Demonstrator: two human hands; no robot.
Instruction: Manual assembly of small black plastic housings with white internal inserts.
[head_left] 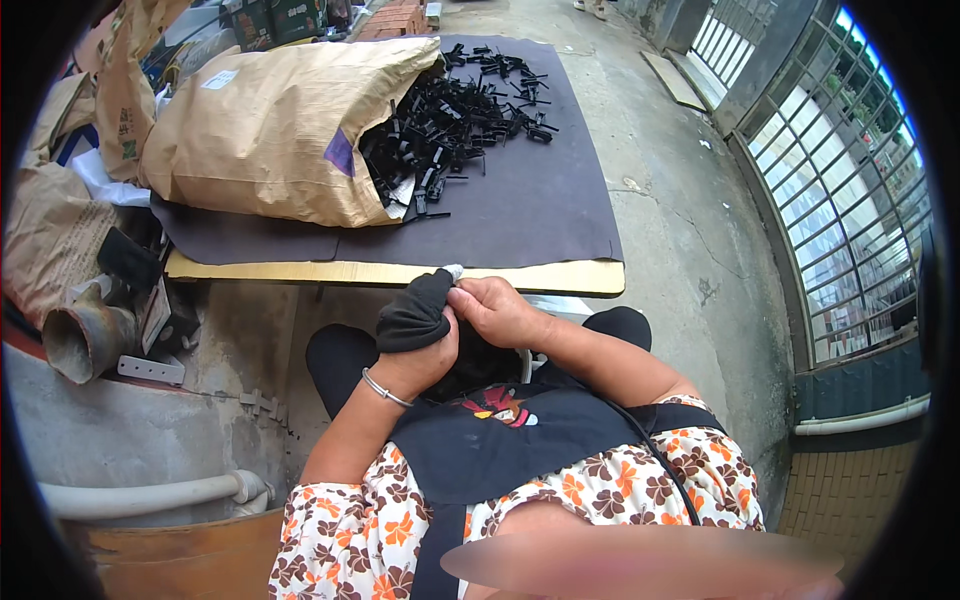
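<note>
A black cloth [418,308], like a glove with a grey tip, is bunched over the fingers of my left hand [425,362]. Only the thumb and lower palm of that hand show bare, with the thumb pressed against the cloth; a silver bangle circles the wrist. Closed fingers of my right hand [497,313] pinch the cloth near its grey tip. Both hands are together in front of the table's near edge, above my lap. On the table [500,277], a heap of small black plastic parts [440,125] spills from a large tan woven sack [270,135].
A dark sheet [540,200] covers the tabletop. Crowded at the left are more paper sacks [65,240], a rusty pipe piece [90,335] and a perforated metal bracket [150,370]. Bricks [393,20] are stacked beyond the table. A barred metal gate [830,190] stands to the right.
</note>
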